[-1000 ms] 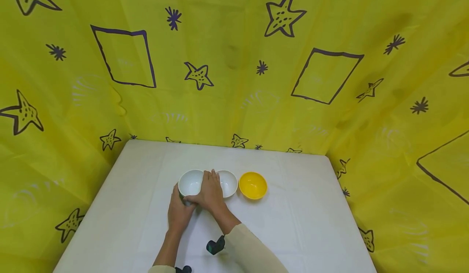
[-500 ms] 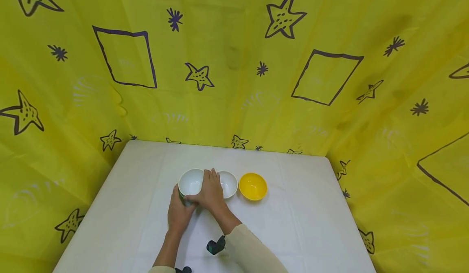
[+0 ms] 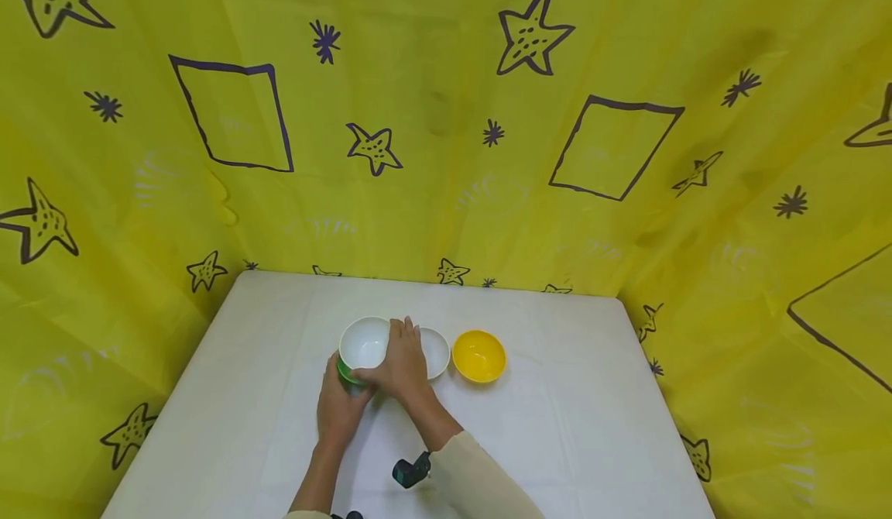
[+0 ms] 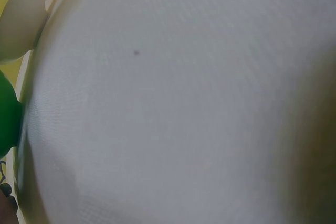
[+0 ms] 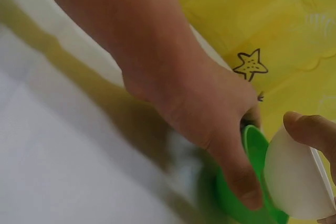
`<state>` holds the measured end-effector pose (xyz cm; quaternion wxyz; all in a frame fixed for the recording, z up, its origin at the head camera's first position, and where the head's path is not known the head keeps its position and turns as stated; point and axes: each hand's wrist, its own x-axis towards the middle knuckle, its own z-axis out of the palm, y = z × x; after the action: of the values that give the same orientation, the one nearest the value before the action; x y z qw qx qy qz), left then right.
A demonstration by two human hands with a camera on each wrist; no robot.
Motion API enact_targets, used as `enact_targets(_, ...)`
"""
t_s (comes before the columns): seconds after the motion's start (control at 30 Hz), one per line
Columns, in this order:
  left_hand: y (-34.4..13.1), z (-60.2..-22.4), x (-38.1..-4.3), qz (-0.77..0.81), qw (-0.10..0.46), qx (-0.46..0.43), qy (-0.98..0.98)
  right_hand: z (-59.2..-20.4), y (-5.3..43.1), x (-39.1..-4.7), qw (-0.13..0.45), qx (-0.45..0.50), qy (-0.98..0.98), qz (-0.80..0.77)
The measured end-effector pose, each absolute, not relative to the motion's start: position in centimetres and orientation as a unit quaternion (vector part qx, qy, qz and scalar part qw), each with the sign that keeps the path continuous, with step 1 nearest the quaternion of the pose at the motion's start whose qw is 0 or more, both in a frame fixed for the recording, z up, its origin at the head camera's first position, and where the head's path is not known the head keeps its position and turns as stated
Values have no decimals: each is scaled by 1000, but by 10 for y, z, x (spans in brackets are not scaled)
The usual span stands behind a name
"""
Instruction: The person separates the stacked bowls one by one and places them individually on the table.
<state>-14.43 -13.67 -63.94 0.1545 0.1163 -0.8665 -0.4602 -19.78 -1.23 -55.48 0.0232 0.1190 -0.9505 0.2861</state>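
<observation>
My right hand [image 3: 404,364] grips a white bowl [image 3: 364,339] by its rim and side, the thumb in front. In the right wrist view this white bowl [image 5: 294,177] is tilted, its lower part within the mouth of a green bowl [image 5: 236,200]. My left hand [image 3: 341,407] holds the green bowl [image 3: 345,372] from the near left side, thumb along its outer wall. In the head view, the white bowl and both hands hide most of the green one. Close by my right hand stands a second white bowl [image 3: 436,352], partly covered by the fingers.
To the right of the second white bowl, a yellow bowl [image 3: 479,356] stands upright. All this is on a white-covered table [image 3: 578,410]. A yellow patterned curtain [image 3: 432,194] encloses its back and sides.
The white bowl in my right hand has risen slightly, and more of the green rim shows beneath it. My left hand stays around the green bowl. The other bowls stay put.
</observation>
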Motion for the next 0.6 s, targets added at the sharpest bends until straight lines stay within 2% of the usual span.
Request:
enact_targets(0.23, -137, -640, -145, -459, 154, 109, -868, -544, -4, -195, 41, 112, -946, 303)
enact_targets(0.6, -138, -642, -144, -456, 185, 96, -865, -527, 12, -194, 56, 78, -938, 332)
